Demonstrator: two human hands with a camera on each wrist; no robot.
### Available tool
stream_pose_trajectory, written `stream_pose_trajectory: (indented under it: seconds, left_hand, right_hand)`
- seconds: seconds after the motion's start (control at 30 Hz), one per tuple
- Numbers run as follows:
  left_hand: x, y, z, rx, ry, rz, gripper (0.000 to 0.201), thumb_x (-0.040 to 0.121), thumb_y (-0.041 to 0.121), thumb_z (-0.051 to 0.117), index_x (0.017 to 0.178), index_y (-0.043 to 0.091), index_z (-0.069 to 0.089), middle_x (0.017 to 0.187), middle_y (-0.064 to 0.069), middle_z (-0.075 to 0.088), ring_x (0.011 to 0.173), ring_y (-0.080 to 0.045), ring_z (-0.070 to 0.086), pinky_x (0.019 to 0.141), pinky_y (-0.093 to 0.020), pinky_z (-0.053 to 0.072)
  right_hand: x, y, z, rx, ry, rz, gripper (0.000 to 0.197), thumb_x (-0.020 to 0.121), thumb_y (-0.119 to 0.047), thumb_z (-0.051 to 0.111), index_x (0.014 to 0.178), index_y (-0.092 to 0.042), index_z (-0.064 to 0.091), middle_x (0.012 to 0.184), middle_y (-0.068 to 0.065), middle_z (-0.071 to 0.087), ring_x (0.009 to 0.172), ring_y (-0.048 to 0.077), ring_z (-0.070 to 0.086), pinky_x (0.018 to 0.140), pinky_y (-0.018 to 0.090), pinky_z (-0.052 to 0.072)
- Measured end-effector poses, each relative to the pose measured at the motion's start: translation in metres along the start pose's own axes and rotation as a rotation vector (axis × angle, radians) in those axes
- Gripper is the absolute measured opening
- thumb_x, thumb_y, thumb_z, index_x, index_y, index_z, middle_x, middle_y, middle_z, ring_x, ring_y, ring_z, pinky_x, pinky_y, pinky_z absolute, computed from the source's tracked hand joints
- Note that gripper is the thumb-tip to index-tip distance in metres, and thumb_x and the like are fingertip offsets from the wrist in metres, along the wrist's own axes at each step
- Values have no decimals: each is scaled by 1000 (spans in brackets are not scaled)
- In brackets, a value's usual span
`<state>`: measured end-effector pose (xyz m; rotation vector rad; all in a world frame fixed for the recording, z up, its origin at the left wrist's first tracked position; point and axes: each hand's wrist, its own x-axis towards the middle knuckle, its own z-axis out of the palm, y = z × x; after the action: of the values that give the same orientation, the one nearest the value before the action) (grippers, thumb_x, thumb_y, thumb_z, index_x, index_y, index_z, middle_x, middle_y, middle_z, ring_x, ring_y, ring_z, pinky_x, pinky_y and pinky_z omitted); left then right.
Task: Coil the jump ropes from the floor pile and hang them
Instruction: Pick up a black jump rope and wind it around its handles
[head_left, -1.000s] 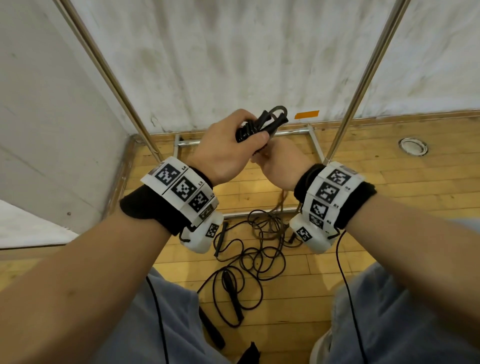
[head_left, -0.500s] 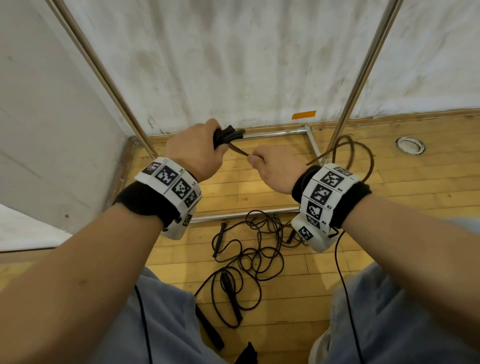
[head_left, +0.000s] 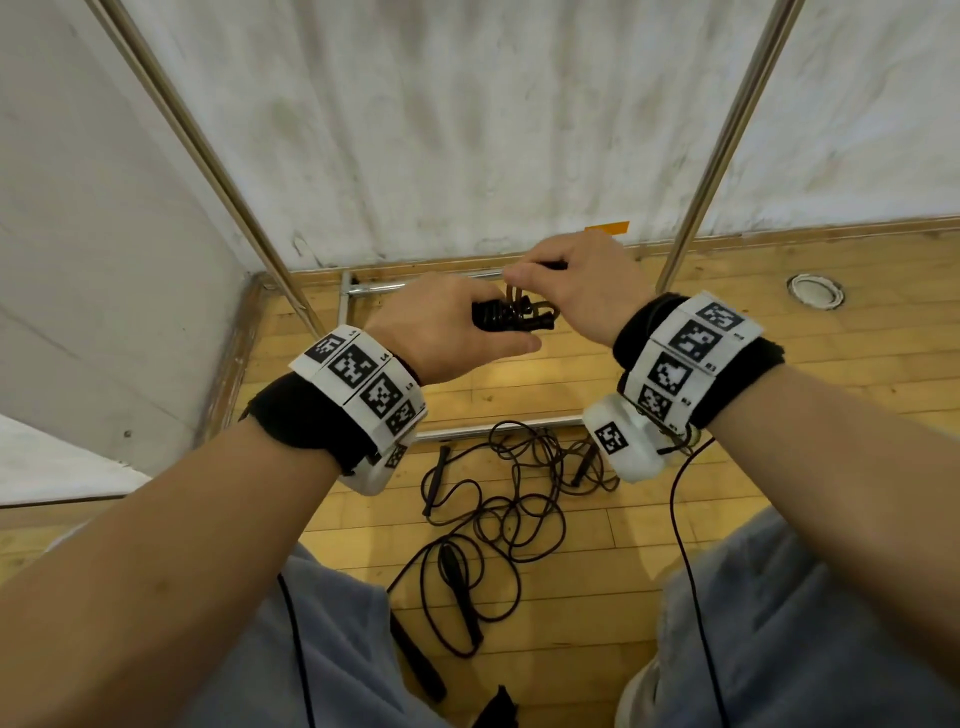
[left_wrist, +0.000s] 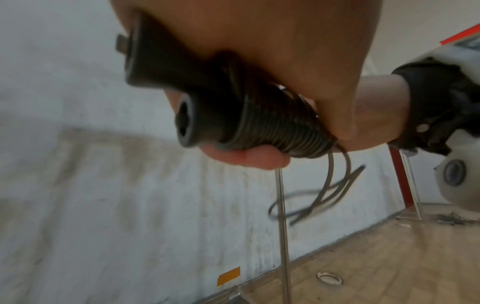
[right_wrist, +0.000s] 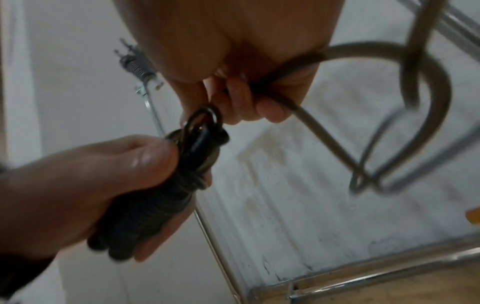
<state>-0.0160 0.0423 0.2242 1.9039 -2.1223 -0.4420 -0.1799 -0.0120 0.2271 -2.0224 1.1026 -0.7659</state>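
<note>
My left hand grips two black jump rope handles held together, with dark cord wound tightly round them in several turns. My right hand sits just above and right of it, fingers curled round the free end of the same cord, which loops away to the right. In the right wrist view the wrapped bundle lies in the left palm under the thumb. A tangled pile of black jump ropes with loose handles lies on the wooden floor below my wrists.
A metal rack frame has two slanting poles and a base bar on the floor against a white wall. A round floor fitting sits at the right. My knees in grey trousers fill the bottom.
My right hand has swung from lower right up over the left hand, carrying the cord round the handles. The left hand shifted right and lower with the bundle.
</note>
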Motion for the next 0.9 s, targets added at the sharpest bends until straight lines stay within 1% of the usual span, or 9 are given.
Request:
stream_pose_trajectory:
  seconds: [0.1, 0.2, 0.37, 0.47, 0.53, 0.63, 0.7, 0.8, 0.9]
  left_hand:
    - [-5, 6, -4, -199, 68, 4, 28, 73, 58, 66, 89, 34, 68, 64, 14, 61, 59, 0, 56, 52, -23, 40]
    - [-11, 11, -11, -449, 85, 9, 18, 76, 41, 71, 93, 35, 71, 62, 10, 63, 52, -4, 56, 53, -30, 47]
    - [-16, 18, -19, -597, 195, 57, 21, 82, 30, 65, 94, 14, 67, 76, -12, 63, 66, -30, 61, 61, -48, 54]
    - [-13, 18, -21, -610, 280, 30, 26, 83, 34, 61, 98, 12, 64, 78, -11, 63, 65, -26, 62, 59, -47, 55]
    - [-10, 17, -21, -558, 311, 5, 31, 84, 38, 60, 100, 11, 64, 81, -12, 65, 69, -29, 63, 66, -50, 54]
    - [-3, 13, -19, -463, 331, -40, 28, 87, 40, 63, 99, 16, 62, 81, -2, 64, 71, -23, 64, 69, -44, 54]
    - [1, 9, -15, -372, 350, -65, 30, 86, 43, 63, 101, 17, 62, 78, 7, 61, 70, -14, 61, 62, -33, 50]
    - [4, 2, -10, -268, 401, -78, 30, 86, 47, 60, 102, 21, 61, 73, 16, 54, 70, -7, 54, 57, -22, 41]
    - [8, -6, -6, -173, 431, -87, 35, 86, 50, 57, 108, 22, 59, 76, 15, 54, 71, -12, 54, 55, -21, 39]
  right_hand:
    - [3, 0, -6, 190, 4, 75, 23, 86, -36, 64, 67, -23, 69, 53, -12, 55, 48, 0, 46, 50, 12, 36]
    - [4, 1, -4, 411, -53, 149, 32, 87, -38, 62, 64, -17, 64, 60, 6, 49, 51, 15, 41, 49, 23, 34]
    - [2, -2, 8, 683, 17, 201, 33, 93, -7, 47, 71, -20, 67, 56, 0, 49, 45, 12, 37, 44, 24, 28]
    - [-3, -6, 15, 408, 109, 88, 27, 96, -12, 43, 77, -8, 61, 53, -4, 47, 48, 13, 38, 49, 29, 32]
    - [-8, -7, 25, 232, 146, 14, 26, 99, -14, 38, 79, -14, 56, 58, -4, 46, 54, 14, 41, 56, 35, 38]
    - [-13, -8, 33, 164, 70, 26, 20, 99, -18, 40, 108, -18, 58, 74, -6, 51, 72, 18, 52, 73, 44, 51]
    - [-13, -6, 31, 145, -1, 73, 26, 97, -17, 46, 121, -16, 55, 83, -10, 54, 75, 18, 57, 73, 38, 54]
    - [-12, -7, 31, 169, -76, 144, 21, 97, -16, 46, 115, -17, 56, 73, -9, 50, 62, 13, 52, 64, 30, 53]
    - [-14, -8, 33, 127, -146, 178, 14, 98, -21, 43, 90, -20, 55, 68, -3, 51, 62, 15, 50, 60, 29, 45]
